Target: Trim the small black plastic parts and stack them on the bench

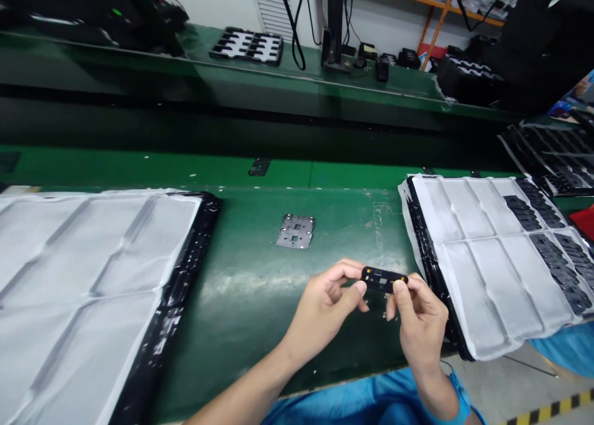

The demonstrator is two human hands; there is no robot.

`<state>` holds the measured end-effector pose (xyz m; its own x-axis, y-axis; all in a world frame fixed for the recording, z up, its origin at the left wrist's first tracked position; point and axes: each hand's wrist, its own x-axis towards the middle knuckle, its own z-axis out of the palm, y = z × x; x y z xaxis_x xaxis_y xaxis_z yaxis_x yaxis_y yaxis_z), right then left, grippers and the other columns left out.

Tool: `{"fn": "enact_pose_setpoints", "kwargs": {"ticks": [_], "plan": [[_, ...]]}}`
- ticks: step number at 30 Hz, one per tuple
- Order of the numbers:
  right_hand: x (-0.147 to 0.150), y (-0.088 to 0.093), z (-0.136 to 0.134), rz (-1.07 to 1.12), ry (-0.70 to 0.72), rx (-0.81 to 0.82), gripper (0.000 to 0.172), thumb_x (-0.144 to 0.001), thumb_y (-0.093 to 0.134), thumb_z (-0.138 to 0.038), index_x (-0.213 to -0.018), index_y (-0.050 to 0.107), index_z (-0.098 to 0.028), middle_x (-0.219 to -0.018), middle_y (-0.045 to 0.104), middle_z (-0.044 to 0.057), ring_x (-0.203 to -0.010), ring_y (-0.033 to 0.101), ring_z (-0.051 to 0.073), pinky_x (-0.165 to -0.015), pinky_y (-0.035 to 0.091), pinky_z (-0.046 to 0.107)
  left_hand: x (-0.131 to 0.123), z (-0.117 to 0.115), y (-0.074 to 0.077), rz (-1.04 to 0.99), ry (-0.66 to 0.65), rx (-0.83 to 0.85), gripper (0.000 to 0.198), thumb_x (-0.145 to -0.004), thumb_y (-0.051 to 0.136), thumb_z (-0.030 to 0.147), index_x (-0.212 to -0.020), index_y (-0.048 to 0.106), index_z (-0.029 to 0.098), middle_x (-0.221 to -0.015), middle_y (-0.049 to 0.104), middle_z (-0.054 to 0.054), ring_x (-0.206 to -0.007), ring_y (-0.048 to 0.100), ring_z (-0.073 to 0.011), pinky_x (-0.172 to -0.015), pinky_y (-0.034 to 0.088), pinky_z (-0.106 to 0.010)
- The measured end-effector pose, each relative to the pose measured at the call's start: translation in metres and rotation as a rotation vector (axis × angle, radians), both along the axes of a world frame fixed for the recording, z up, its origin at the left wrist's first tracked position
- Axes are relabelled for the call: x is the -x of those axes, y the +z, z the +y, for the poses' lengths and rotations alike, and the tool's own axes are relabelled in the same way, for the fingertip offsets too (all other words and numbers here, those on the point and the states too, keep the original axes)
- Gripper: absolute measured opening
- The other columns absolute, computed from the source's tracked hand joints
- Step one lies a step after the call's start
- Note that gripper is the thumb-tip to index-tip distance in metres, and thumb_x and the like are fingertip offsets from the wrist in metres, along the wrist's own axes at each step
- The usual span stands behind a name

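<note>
A small black oblong part (383, 279) with gold-coloured spots is held up between both hands, over the green table. My left hand (331, 298) pinches its left end between thumb and fingers. At its right end, my right hand (415, 307) grips it with the thumb on top. Tiny pieces lie on the table just below the part. Farther back and to the left, a grey metal plate (296, 231) with square cut-outs rests flat on the table, touched by neither hand.
A large tray (88, 252) under a white sheet stands at left. Another sheeted tray (492, 258), at right, bears rows of black parts. A black piece (259, 166) lies behind the grey plate. The back shelf holds a slotted tray (248, 46) and hanging cables.
</note>
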<state>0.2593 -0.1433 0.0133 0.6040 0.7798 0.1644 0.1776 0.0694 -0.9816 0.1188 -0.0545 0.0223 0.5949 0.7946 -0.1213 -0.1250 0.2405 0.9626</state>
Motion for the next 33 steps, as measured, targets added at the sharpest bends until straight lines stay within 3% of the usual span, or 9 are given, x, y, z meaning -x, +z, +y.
{"fn": "enact_pose_setpoints", "kwargs": {"ticks": [4,6,9,12,19,27,33], "plan": [[-0.007,0.003,-0.001,0.024,-0.034,0.006,0.035,-0.103,0.066,-0.038,-0.073,0.063,-0.019,-0.062,0.052,-0.004,-0.046,0.056,0.011,-0.045,0.044,0.022,0.003,0.007,-0.004,0.214,-0.027,-0.28,0.02,-0.099,0.065,0.03,-0.086,0.076,0.019,-0.085,0.074,-0.004,-0.078,0.069,-0.0188,-0.074,0.055,-0.028],[-0.009,0.004,-0.001,0.036,-0.036,0.011,0.036,-0.103,0.066,-0.038,-0.073,0.062,-0.02,-0.061,0.052,-0.005,-0.046,0.056,0.011,-0.045,0.044,0.022,0.003,0.009,-0.003,0.26,-0.043,-0.354,0.017,-0.099,0.064,0.027,-0.092,0.078,0.021,-0.088,0.077,-0.005,-0.087,0.071,-0.0213,-0.083,0.055,-0.031],[-0.009,0.005,-0.002,0.049,-0.036,0.014,0.037,-0.103,0.066,-0.041,-0.073,0.062,-0.02,-0.059,0.052,-0.005,-0.044,0.055,0.011,-0.044,0.044,0.022,-0.001,0.009,0.002,0.197,-0.039,-0.277,0.022,-0.097,0.065,0.024,-0.116,0.077,0.022,-0.107,0.078,-0.007,-0.099,0.072,-0.023,-0.092,0.056,-0.034],[-0.009,0.006,-0.003,0.053,-0.045,0.016,0.036,-0.102,0.067,-0.042,-0.074,0.062,-0.02,-0.058,0.051,-0.006,-0.044,0.054,0.01,-0.044,0.044,0.021,-0.006,0.006,0.01,0.115,-0.058,-0.162,0.035,-0.095,0.064,0.02,-0.13,0.071,0.021,-0.114,0.076,-0.009,-0.097,0.073,-0.022,-0.088,0.059,-0.033],[-0.012,0.005,-0.006,-0.061,-0.042,-0.015,0.028,-0.106,0.062,-0.029,-0.08,0.066,-0.02,-0.069,0.054,-0.003,-0.051,0.057,0.01,-0.049,0.046,0.022,-0.01,0.009,0.02,0.043,-0.076,-0.084,0.033,-0.087,0.069,0.015,-0.12,0.074,0.018,-0.104,0.077,-0.007,-0.085,0.071,-0.0183,-0.083,0.059,-0.031],[-0.015,-0.001,-0.009,-0.364,-0.058,-0.132,0.018,-0.103,0.062,-0.012,-0.103,0.076,-0.023,-0.077,0.065,0.001,-0.06,0.062,0.016,-0.058,0.051,0.03,-0.025,0.012,0.011,0.073,0.028,-0.172,0.015,-0.089,0.069,0.018,-0.099,0.08,0.018,-0.099,0.079,-0.006,-0.09,0.072,-0.0199,-0.085,0.057,-0.03],[-0.014,0.0,-0.005,-0.109,-0.003,-0.047,0.021,-0.106,0.061,-0.022,-0.087,0.07,-0.02,-0.075,0.056,-0.002,-0.053,0.058,0.011,-0.05,0.047,0.024,-0.027,0.012,0.013,0.046,0.041,-0.172,0.017,-0.091,0.066,0.019,-0.1,0.08,0.018,-0.095,0.08,-0.005,-0.081,0.072,-0.0176,-0.081,0.059,-0.029]]}}
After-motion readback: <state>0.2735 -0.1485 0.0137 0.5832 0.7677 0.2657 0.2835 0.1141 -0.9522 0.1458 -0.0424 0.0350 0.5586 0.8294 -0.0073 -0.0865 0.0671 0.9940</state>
